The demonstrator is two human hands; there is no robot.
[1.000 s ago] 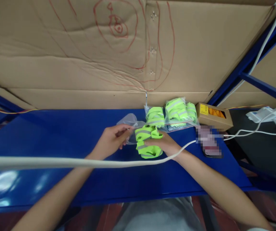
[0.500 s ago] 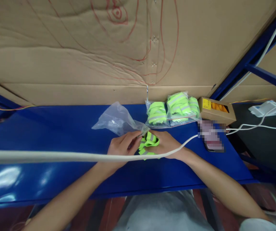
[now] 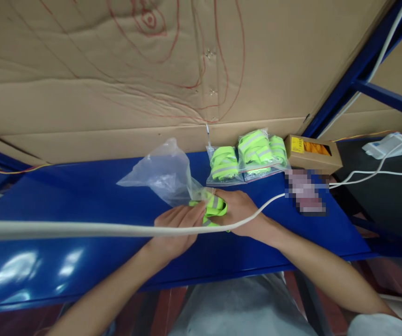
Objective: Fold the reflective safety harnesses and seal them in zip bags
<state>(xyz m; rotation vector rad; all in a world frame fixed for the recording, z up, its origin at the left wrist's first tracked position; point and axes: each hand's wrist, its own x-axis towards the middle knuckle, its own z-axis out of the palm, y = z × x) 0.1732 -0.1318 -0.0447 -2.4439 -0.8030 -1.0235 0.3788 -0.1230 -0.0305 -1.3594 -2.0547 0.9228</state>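
Left hand [image 3: 174, 215]: grip closed on the mouth of the clear bag [image 3: 167, 172], fingers up against the strap.
Right hand [image 3: 241, 207]: grip curled around the green reflective strap [image 3: 216, 202], fingertips hidden.
Strap: bunched between both hands, over the blue table [image 3: 81, 200], one end showing at the bag's mouth.
Bag: puffed out beyond the left hand, its far part seemingly unfilled.
Behind: bagged straps [image 3: 224, 163] beside a cardboard box [image 3: 321, 161].
White cable [image 3: 81, 229]: crosses before the left hand.
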